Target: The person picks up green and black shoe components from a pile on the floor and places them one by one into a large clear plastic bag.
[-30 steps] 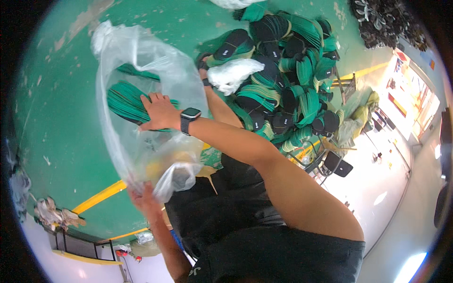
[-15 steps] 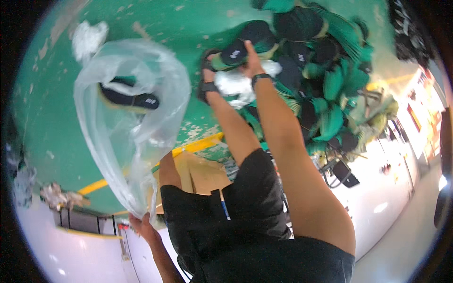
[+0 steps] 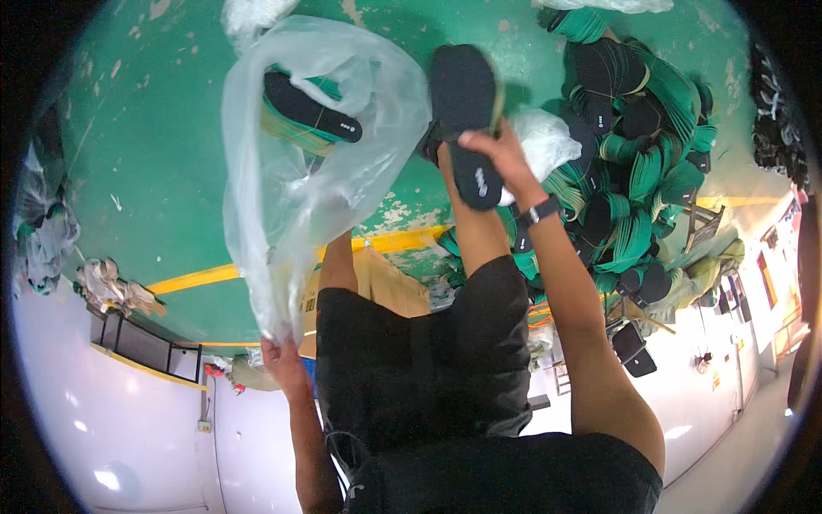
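The right hand (image 3: 497, 146) grips a black insole bundle (image 3: 467, 116) lifted off the far-right pile (image 3: 638, 171); the left hand (image 3: 282, 355) clutches the clear bag (image 3: 300, 180) (one bundle inside). Next, I judge, it needs guiding left into the bag.

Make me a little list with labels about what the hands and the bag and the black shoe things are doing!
left hand: grips the edge of the clear plastic bag, holding it up
bag contents: one bundle of black and green insoles
right hand: holds another black insole bundle, just beside the bag, not inside
wrist: dark watch on the right arm
pile: many more black and green bundles on the floor at right
floor: green paint, worn patches, yellow line
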